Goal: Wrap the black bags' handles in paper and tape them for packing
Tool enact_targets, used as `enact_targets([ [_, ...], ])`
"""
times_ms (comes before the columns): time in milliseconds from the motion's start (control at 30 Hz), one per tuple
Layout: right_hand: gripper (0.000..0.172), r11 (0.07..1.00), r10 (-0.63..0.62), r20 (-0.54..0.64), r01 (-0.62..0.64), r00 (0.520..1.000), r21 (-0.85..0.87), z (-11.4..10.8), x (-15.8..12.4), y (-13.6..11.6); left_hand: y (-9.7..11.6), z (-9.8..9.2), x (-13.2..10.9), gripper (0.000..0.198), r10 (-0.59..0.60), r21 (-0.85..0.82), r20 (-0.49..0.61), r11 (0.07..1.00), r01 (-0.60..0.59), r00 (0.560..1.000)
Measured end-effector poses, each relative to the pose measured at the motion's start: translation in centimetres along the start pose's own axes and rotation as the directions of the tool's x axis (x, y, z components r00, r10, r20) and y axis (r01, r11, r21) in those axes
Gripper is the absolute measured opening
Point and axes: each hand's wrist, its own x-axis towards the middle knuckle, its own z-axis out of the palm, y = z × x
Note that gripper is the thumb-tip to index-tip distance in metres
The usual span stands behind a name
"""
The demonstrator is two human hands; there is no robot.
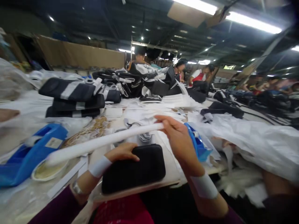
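Near the front edge of the worktable (23, 199), a black zip case (137, 171) is seen lying flat on a pale board, directly before the person. The left hand (122, 152) is laid over the case's upper left edge, fingers lightly bent and spread on its surface rather than closed round it. The right hand (178, 140) is closed narrowly on one end of a long white paper roll (100, 143), pinched between thumb and fingers. The roll is held slanting across and above the case, its far end down by a shallow dish (46, 171) on the left. White bands are worn on both wrists.

The roll is judged to be light and fairly stiff along its length but easily crushed or kinked. Held at one end it is likely to swing, so a hold nearer the middle would steady it. The case looks semi-rigid with a matte, grippy shell, and is best taken by its long edges.

A blue tape dispenser (28, 152) stands to the left of the dish, and a second blue dispenser (198, 146) shows just behind the right hand. A heap of tan strings (93, 127) lies beyond the roll, folded black-and-white bags (74, 98) are stacked farther back, and white plastic sheeting (257, 137) is spread at the right. Other people are seated at the far end.
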Motion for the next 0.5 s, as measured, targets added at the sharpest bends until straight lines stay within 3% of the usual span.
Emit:
enact_targets([
  [33, 0.030, 0.999, 0.050, -0.168, -0.052, 0.984, -0.005, -2.8, -0.7, 1.5, -0.1, 0.1, 0.1, 0.047, 0.002, -0.001, -0.004, 1.000, -0.002, 1.000],
  [100, 0.031, 0.988, 0.128, -0.408, -0.154, 0.904, -0.031, -8.4, -2.6, 4.1, -0.2, 0.2, 0.1, 0.042, 0.001, 0.016, -0.019, 1.000, -0.001, 1.000],
  [167, 0.035, 0.955, 0.147, -0.541, -0.262, 0.828, -0.141, -13.2, -4.8, 5.9, -0.1, 0.4, -0.1, 0.039, -0.004, 0.054, -0.042, 0.999, 0.006, 0.999],
  [233, 0.039, 0.885, 0.133, -0.600, -0.367, 0.789, -0.286, -16.4, -6.8, 6.8, -0.1, 0.5, -0.4, 0.041, -0.005, 0.076, -0.059, 0.997, 0.009, 0.998],
  [367, 0.045, 0.719, 0.095, -0.629, -0.490, 0.772, -0.493, -18.3, -8.2, 7.5, 0.0, 0.6, -0.7, 0.042, -0.025, 0.067, -0.049, 0.997, 0.028, 0.999],
  [500, 0.042, 0.700, 0.145, -0.576, -0.495, 0.804, -0.515, -17.5, -6.7, 9.2, 0.2, 0.6, -1.0, 0.035, -0.040, 0.040, -0.044, 0.998, 0.042, 0.998],
])
